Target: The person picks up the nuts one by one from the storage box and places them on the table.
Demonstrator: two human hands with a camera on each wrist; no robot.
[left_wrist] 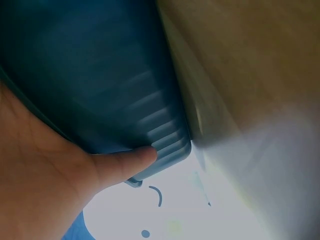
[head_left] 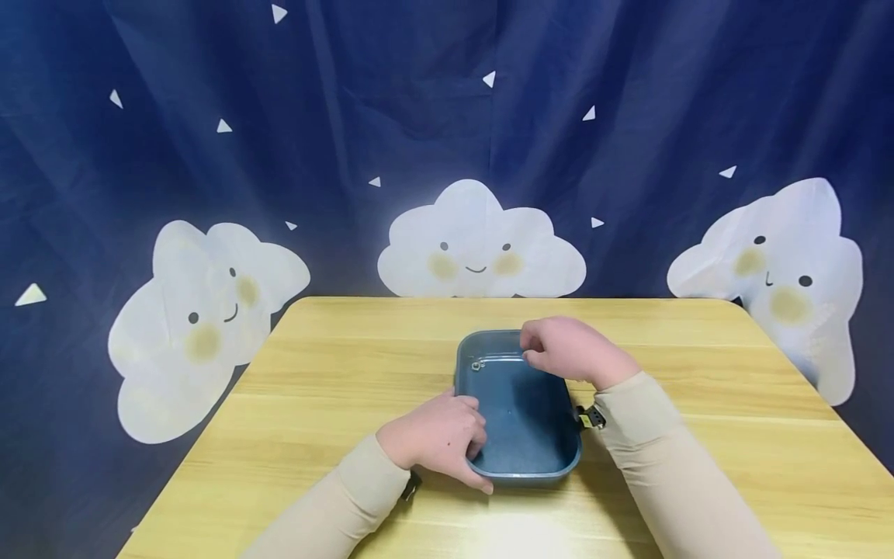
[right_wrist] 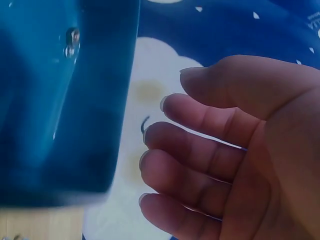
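A dark blue plastic basin (head_left: 524,419), rectangular with rounded corners, sits on the table. My left hand (head_left: 441,436) grips its near left corner, fingers over the rim and thumb along the outer wall. In the left wrist view, that thumb presses the ribbed side of the basin (left_wrist: 150,105). Over the far right corner hovers my right hand (head_left: 571,348); the right wrist view shows this hand (right_wrist: 240,155) with bent fingers apart from the thumb and nothing between them. Small shiny pieces (head_left: 478,365) lie inside at the far left; their kind is unclear.
The wooden table (head_left: 335,365) has rounded far corners. Behind it hangs a dark blue curtain (head_left: 419,109) printed with smiling white clouds and small triangles. A dark strap with a small device (head_left: 592,418) sits at my right wrist, beside the basin's right wall.
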